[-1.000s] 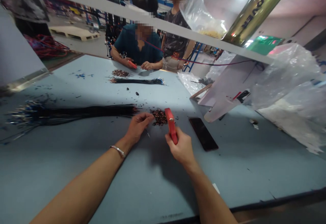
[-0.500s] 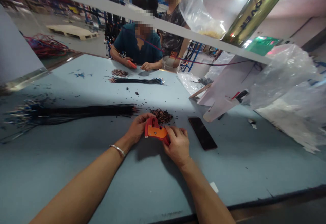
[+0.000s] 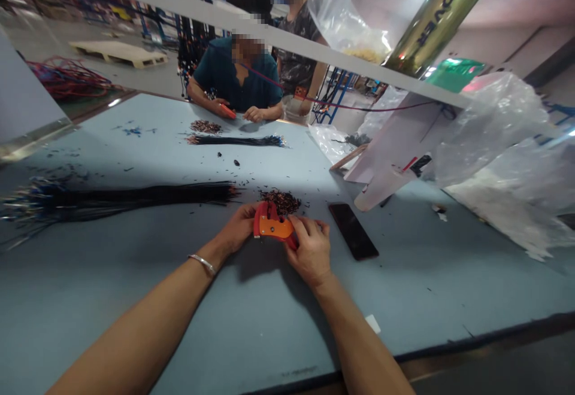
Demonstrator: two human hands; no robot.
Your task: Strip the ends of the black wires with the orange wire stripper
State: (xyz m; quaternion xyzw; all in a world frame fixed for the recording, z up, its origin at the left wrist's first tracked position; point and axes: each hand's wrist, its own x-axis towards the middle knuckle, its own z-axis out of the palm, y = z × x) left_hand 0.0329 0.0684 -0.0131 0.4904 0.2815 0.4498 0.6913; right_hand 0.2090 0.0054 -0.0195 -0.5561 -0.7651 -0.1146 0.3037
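My right hand point(image 3: 309, 250) is wrapped around the handles of a red and orange wire stripper point(image 3: 275, 228), held above the table. The tool's head points left, towards my left hand point(image 3: 242, 227). The fingers of that hand are closed by the jaws, partly behind the red head; whatever they pinch is hidden. Just beyond the stripper lies a pile of small black and copper-coloured offcuts point(image 3: 287, 202). To the left stretches a long bundle of black wires point(image 3: 148, 196), its stripped copper ends facing my left hand and its blue and silvery ends at far left.
A phone point(image 3: 353, 231) lies on the table point(image 3: 202, 335) right of my right hand. Across the table a co-worker point(image 3: 242, 81) holds a red tool near a smaller wire bundle point(image 3: 238, 140); another person stands behind. Plastic bags point(image 3: 489, 125) and a slanted white panel point(image 3: 381, 143) occupy the right.
The whole view has shifted slightly, so the scene sits a little further left. The stripper has turned slightly in my hands; both hands stay close to it.
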